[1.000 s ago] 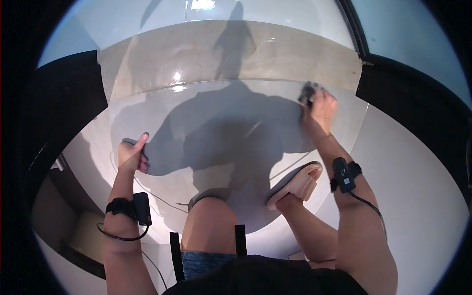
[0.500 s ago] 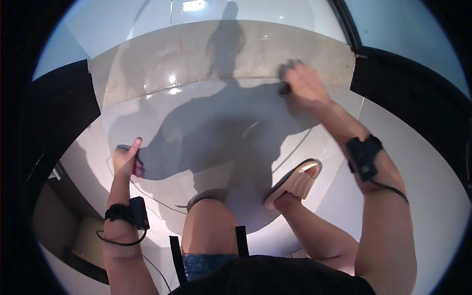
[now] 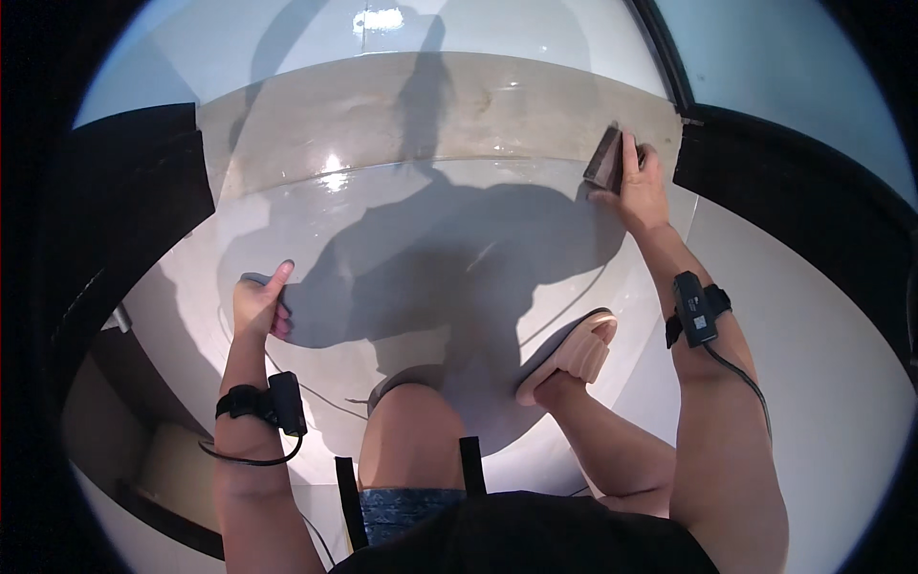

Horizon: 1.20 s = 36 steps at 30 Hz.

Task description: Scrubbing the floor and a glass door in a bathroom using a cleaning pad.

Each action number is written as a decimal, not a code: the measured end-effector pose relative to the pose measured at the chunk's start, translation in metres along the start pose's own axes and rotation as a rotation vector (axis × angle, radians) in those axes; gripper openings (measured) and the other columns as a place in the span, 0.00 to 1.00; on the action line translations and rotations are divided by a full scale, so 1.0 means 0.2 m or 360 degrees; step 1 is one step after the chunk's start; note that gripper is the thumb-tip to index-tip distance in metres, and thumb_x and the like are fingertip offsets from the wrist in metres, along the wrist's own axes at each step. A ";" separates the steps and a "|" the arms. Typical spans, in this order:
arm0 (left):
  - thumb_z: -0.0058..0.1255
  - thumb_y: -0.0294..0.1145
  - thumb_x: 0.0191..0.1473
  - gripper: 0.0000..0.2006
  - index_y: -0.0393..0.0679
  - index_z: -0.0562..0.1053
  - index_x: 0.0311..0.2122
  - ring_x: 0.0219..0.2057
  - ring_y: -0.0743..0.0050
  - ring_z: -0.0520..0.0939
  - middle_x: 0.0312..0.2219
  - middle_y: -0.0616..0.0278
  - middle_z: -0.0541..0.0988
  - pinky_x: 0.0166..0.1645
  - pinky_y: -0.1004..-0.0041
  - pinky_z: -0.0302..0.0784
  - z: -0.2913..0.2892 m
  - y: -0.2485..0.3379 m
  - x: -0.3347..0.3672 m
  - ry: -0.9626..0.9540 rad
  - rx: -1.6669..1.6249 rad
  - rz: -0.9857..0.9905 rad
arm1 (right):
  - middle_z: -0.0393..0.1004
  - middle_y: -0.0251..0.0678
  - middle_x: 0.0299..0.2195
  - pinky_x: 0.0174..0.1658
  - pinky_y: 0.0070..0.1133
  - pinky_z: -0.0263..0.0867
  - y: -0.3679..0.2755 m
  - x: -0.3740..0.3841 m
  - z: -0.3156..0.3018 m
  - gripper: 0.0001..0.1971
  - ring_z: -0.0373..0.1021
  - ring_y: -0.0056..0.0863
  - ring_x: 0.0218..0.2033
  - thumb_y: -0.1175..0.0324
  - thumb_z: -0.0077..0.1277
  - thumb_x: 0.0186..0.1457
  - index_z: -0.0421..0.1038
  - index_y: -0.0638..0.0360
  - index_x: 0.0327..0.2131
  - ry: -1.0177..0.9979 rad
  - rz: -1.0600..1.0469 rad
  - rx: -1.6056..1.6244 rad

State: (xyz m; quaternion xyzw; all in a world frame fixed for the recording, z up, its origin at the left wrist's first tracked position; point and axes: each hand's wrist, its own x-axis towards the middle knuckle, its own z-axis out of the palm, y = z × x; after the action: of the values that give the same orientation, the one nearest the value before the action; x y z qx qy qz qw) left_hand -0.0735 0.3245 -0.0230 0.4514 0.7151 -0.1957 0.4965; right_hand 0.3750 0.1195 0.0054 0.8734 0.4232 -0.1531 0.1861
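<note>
My right hand (image 3: 643, 191) is closed around a dark grey-brown rectangular block (image 3: 603, 161), sponge-like in look. The block is tilted at the right end of the beige tiled strip (image 3: 535, 105), by the seam with the grey floor. Whether it touches the tile I cannot tell. Over the left side of the floor (image 3: 249, 239), my left hand (image 3: 258, 308) is empty, its thumb stretched away from loosely curled fingers.
Dark panels (image 3: 143, 182) border the left, with another dark frame (image 3: 765, 172) on the right. A thin cable (image 3: 316, 394) crosses the floor near my knee (image 3: 411, 435). My foot in a beige slipper (image 3: 581, 354) stands at the right. The tiles have shiny, wet-looking spots.
My right hand has moved right along the strip and turned, so the block shows more plainly. My left hand has shifted slightly right with the view.
</note>
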 end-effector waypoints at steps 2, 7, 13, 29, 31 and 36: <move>0.56 0.56 0.42 0.31 0.34 0.65 0.10 0.05 0.66 0.69 0.06 0.57 0.66 0.07 0.70 0.65 0.01 0.00 0.01 -0.0019 0.0012 -0.0001 | 0.51 0.48 0.52 0.56 0.30 0.54 0.04 -0.02 0.02 0.60 0.53 0.45 0.53 0.63 0.69 0.24 0.38 0.50 0.60 -0.0127 -0.0102 0.0408; 0.56 0.56 0.41 0.31 0.34 0.65 0.11 0.05 0.66 0.69 0.06 0.57 0.66 0.07 0.70 0.65 0.01 0.01 0.01 -0.0029 0.0033 -0.0020 | 0.49 0.46 0.55 0.59 0.28 0.49 0.08 0.01 -0.03 0.64 0.50 0.44 0.56 0.60 0.70 0.21 0.34 0.58 0.60 -0.0106 -0.0181 0.0268; 0.57 0.58 0.40 0.31 0.34 0.65 0.11 0.05 0.66 0.69 0.06 0.57 0.67 0.08 0.70 0.66 0.01 0.03 -0.02 0.0007 0.0026 -0.0027 | 0.55 0.48 0.52 0.56 0.27 0.54 0.00 0.04 0.03 0.58 0.54 0.42 0.53 0.62 0.70 0.22 0.42 0.62 0.58 -0.0116 0.0085 0.0271; 0.57 0.57 0.41 0.31 0.35 0.65 0.10 0.05 0.67 0.69 0.06 0.57 0.67 0.09 0.71 0.66 0.01 0.02 -0.01 -0.0040 0.0040 -0.0105 | 0.68 0.43 0.34 0.44 0.32 0.60 0.00 -0.06 0.02 0.20 0.61 0.45 0.39 0.76 0.58 0.32 0.64 0.62 0.35 0.0319 -0.0306 0.0519; 0.56 0.57 0.41 0.31 0.35 0.65 0.09 0.05 0.67 0.69 0.06 0.58 0.67 0.09 0.71 0.66 0.02 0.02 0.00 -0.0034 0.0073 -0.0108 | 0.69 0.43 0.32 0.42 0.32 0.60 -0.02 -0.09 0.04 0.19 0.61 0.45 0.38 0.78 0.56 0.33 0.65 0.62 0.34 0.0421 -0.0382 0.0636; 0.56 0.58 0.41 0.32 0.35 0.65 0.09 0.05 0.67 0.69 0.06 0.58 0.67 0.08 0.71 0.66 0.03 0.04 0.01 -0.0026 0.0047 -0.0083 | 0.69 0.42 0.31 0.39 0.32 0.62 -0.18 -0.07 0.11 0.15 0.62 0.44 0.36 0.78 0.54 0.33 0.66 0.60 0.30 0.0714 -0.0416 0.0837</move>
State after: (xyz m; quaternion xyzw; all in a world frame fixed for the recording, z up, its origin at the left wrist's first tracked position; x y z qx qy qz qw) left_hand -0.0645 0.3242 -0.0254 0.4382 0.7196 -0.2228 0.4904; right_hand 0.3359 0.1195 -0.0152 0.8417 0.5077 -0.0839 -0.1633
